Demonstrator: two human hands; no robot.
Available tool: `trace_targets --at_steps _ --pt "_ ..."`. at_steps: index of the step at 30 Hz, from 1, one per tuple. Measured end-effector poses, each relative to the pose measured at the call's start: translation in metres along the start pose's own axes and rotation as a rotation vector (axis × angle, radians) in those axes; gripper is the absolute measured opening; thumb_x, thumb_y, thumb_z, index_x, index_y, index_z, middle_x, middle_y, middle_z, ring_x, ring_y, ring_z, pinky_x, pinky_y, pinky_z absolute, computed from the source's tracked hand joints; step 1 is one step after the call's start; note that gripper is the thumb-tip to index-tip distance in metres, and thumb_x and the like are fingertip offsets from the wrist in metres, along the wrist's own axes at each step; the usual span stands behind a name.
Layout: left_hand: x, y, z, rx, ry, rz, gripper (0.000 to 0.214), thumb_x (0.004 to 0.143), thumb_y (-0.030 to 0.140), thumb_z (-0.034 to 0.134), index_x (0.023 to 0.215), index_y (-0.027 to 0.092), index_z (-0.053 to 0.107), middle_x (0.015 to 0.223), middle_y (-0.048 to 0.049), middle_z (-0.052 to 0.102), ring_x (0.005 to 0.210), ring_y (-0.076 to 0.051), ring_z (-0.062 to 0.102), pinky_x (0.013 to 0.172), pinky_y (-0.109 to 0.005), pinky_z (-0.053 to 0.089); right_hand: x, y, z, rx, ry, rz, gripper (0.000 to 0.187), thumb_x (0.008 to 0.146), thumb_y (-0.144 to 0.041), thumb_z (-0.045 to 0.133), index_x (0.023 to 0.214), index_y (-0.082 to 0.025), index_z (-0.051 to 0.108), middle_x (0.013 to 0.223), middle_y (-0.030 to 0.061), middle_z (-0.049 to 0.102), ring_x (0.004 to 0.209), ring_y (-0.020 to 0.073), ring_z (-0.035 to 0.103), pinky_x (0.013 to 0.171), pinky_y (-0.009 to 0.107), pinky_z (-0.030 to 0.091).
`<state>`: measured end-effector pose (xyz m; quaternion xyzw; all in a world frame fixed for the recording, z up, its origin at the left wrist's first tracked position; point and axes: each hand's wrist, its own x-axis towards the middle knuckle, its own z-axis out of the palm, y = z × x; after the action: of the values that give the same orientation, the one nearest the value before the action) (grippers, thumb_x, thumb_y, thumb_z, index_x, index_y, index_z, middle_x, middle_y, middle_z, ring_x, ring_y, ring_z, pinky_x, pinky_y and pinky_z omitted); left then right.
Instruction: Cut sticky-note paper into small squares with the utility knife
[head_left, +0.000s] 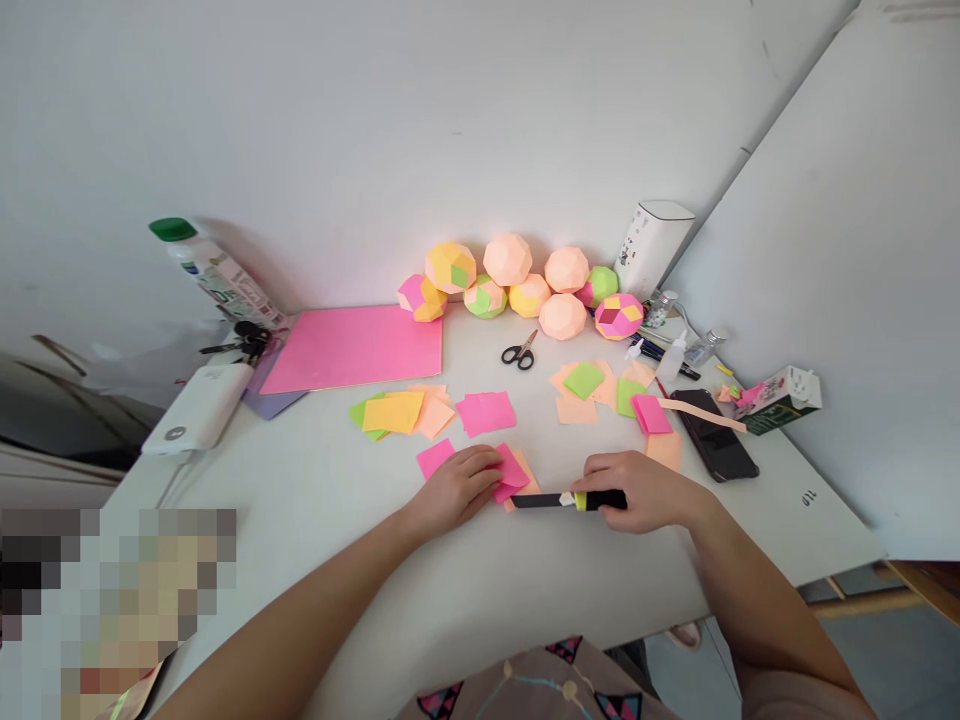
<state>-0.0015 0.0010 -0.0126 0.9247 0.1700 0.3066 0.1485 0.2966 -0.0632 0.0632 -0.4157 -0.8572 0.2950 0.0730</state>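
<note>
My left hand is closed on a folded pink paper piece, fingers pressing it near the table's middle. My right hand grips the black handle of a knife with a dark blade and a yellow band. The blade points left, its tip beside the lower edge of the pink paper. A peach paper piece shows partly behind the pink one. Another pink paper piece lies just left, partly under my left hand.
Several paper polyhedron balls line the wall. Scissors, yellow paper, pink sheets and green pieces lie ahead. At right are a phone and small carton; at left, a pink board and power bank.
</note>
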Motion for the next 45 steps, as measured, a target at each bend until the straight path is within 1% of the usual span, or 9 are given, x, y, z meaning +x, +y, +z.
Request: trace_targets --at_steps 8,17,22,27,29,32,36,40,45 --pt "-0.001 0.000 0.000 0.027 0.033 0.009 0.015 0.095 0.017 0.045 0.098 0.016 0.060 0.103 -0.0106 0.066 0.104 -0.022 0.061 0.084 -0.038 0.057 -0.002 0.000 0.000 -0.001 0.018 0.005 0.051 0.069 -0.011 0.049 0.114 -0.024 0.069 0.091 0.0041 0.064 0.076 0.0165 0.061 0.069 0.027 0.047" --pt "-0.001 0.001 0.000 0.018 0.026 0.005 0.015 0.094 0.016 0.046 0.100 0.016 0.060 0.103 -0.0111 0.065 0.104 -0.023 0.060 0.085 -0.039 0.056 0.001 0.002 0.002 -0.052 -0.022 0.063 0.051 0.072 -0.012 0.051 0.118 -0.025 0.067 0.094 0.0037 0.064 0.080 0.0172 0.061 0.070 0.028 0.047" --pt "0.001 0.004 -0.001 0.036 -0.037 -0.004 0.022 0.093 0.016 0.045 0.112 0.014 0.056 0.106 -0.0122 0.064 0.105 -0.024 0.059 0.086 -0.040 0.055 0.001 0.002 0.001 -0.079 -0.061 0.093 0.051 0.071 -0.012 0.052 0.119 -0.024 0.067 0.094 0.0039 0.064 0.082 0.0183 0.062 0.071 0.029 0.047" --pt "0.001 0.006 -0.002 0.055 -0.093 -0.021 0.027 0.093 0.016 0.040 0.115 0.015 0.056 0.107 -0.0127 0.060 0.107 -0.025 0.056 0.088 -0.041 0.053 0.000 -0.001 0.000 -0.076 -0.079 0.126 0.052 0.072 -0.013 0.054 0.120 -0.025 0.066 0.095 0.0040 0.064 0.083 0.0190 0.062 0.071 0.029 0.047" --pt "0.000 0.008 -0.001 0.083 -0.126 -0.035 0.029 0.093 0.020 0.041 0.117 0.014 0.055 0.108 -0.0137 0.058 0.109 -0.026 0.055 0.090 -0.044 0.052 0.000 -0.001 0.000 -0.076 -0.089 0.136 0.052 0.072 -0.013 0.054 0.121 -0.025 0.065 0.096 0.0040 0.064 0.084 0.0192 0.062 0.072 0.029 0.047" --pt "-0.002 0.013 0.000 0.124 -0.213 -0.071 0.037 0.094 0.035 0.044 0.123 0.016 0.053 0.111 -0.0146 0.055 0.115 -0.031 0.050 0.094 -0.049 0.048 0.000 -0.001 0.002 -0.084 -0.107 0.143 0.052 0.072 -0.013 0.054 0.121 -0.025 0.065 0.097 0.0046 0.064 0.084 0.0196 0.062 0.072 0.029 0.047" --pt "-0.008 0.018 0.004 0.137 -0.297 -0.086 0.058 0.093 0.052 0.041 0.136 0.013 0.041 0.125 -0.0191 0.049 0.134 -0.037 0.033 0.101 -0.052 0.042 0.002 -0.003 0.004 -0.101 -0.120 0.146 0.051 0.072 -0.015 0.054 0.122 -0.024 0.065 0.098 0.0057 0.065 0.086 0.0205 0.062 0.072 0.029 0.046" --pt "-0.013 0.017 0.008 0.152 -0.349 -0.062 0.070 0.095 0.054 0.034 0.149 0.012 0.018 0.150 -0.0222 0.027 0.143 -0.036 0.017 0.110 -0.054 0.031 0.004 -0.008 0.005 -0.119 -0.124 0.155 0.051 0.074 -0.016 0.054 0.123 -0.023 0.063 0.099 0.0062 0.065 0.087 0.0213 0.062 0.071 0.030 0.046" --pt "-0.013 0.017 0.007 0.153 -0.412 -0.030 0.086 0.091 0.065 0.032 0.151 0.011 0.004 0.156 -0.0216 0.011 0.144 -0.038 0.005 0.113 -0.056 0.020 0.005 -0.014 0.007 -0.148 -0.122 0.155 0.047 0.076 -0.015 0.053 0.120 -0.022 0.064 0.096 0.0064 0.064 0.082 0.0204 0.062 0.068 0.029 0.046"
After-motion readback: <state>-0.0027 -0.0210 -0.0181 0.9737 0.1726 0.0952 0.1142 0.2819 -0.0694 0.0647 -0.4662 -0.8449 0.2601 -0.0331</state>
